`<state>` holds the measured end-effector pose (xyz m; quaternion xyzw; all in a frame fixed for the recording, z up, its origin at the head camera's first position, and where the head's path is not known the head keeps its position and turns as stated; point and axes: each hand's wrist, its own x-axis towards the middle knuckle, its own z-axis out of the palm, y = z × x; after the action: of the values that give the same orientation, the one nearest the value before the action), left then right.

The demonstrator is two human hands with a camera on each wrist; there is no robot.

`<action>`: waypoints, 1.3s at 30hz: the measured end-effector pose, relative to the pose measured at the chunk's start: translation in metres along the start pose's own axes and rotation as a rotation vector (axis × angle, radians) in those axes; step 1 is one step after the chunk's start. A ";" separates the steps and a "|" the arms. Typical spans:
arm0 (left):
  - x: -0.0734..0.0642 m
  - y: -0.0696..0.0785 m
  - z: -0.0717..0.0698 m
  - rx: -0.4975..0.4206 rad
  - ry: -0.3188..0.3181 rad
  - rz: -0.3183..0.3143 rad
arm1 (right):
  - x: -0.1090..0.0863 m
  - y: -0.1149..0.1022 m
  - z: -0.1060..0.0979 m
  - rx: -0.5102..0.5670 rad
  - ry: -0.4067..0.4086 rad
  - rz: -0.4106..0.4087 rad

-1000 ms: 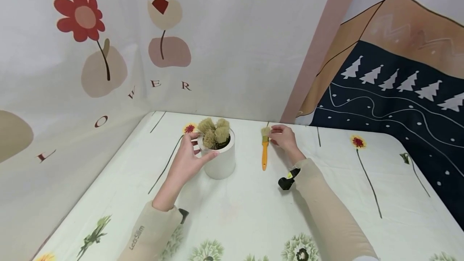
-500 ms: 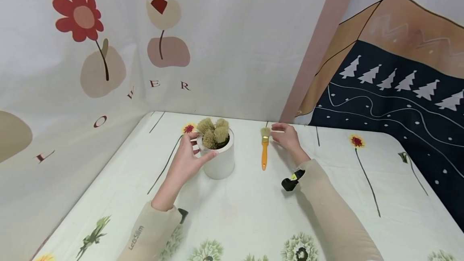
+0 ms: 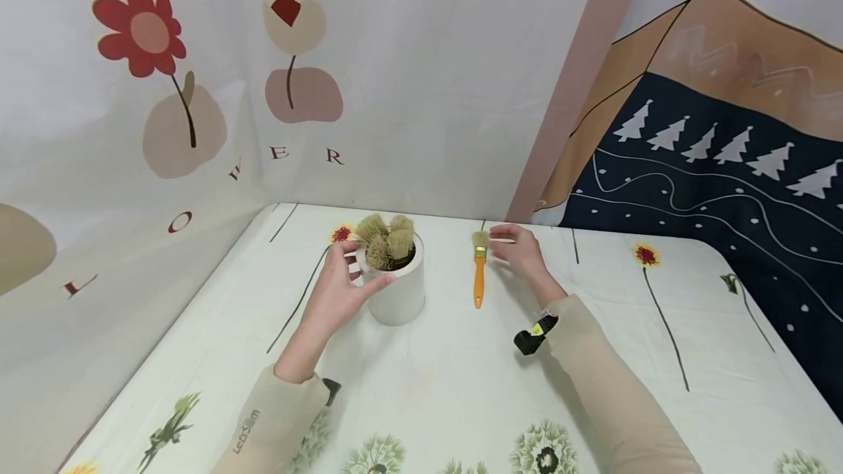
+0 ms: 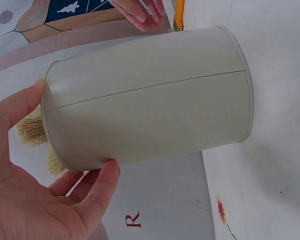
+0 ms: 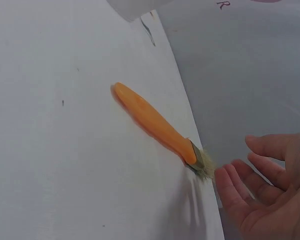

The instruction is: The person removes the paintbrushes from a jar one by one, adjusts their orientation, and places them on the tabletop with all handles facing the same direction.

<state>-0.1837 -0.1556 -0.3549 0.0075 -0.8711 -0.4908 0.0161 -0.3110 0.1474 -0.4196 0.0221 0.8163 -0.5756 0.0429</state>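
A white cylindrical container (image 3: 397, 298) stands upright on the table, and the bristle ends of several brushes (image 3: 388, 241) stick up out of it. My left hand (image 3: 334, 285) holds it near the rim, the thumb on one side and fingers on the other; the left wrist view shows this grip close on the container's wall (image 4: 145, 100). A single paintbrush (image 3: 479, 276) with an orange handle lies flat to the right, bristles toward the back. Beside those bristles hovers my right hand (image 3: 523, 251), fingers loosely bent and holding nothing. In the right wrist view its fingertips come close to the bristles (image 5: 206, 166).
A white cloth with printed flowers covers the table (image 3: 428, 401). Behind it hangs a pale curtain (image 3: 421, 93) with flower prints and letters, and a dark tree-patterned cloth (image 3: 711, 167) hangs at the right.
My right hand has drawn slightly away from the paintbrush's bristles, which it overlapped a second ago. The paintbrush stays lying on the table. My left hand keeps its grip on the container.
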 end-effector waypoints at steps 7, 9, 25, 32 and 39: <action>0.000 -0.001 0.000 -0.001 0.000 -0.002 | -0.004 -0.003 0.004 -0.032 -0.017 -0.009; 0.000 -0.001 0.000 -0.003 0.000 0.000 | -0.006 -0.004 0.005 -0.028 -0.022 -0.007; 0.001 -0.001 0.000 -0.005 0.002 0.006 | -0.023 -0.020 0.014 -0.023 -0.056 -0.103; 0.001 -0.001 0.000 -0.003 0.001 0.010 | -0.027 -0.024 0.019 -0.018 -0.063 -0.117; 0.001 -0.001 0.000 -0.007 0.000 0.005 | -0.032 -0.029 0.024 -0.023 -0.077 -0.155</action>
<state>-0.1848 -0.1561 -0.3562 0.0052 -0.8695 -0.4937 0.0173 -0.2807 0.1154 -0.3972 -0.0638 0.8199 -0.5681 0.0298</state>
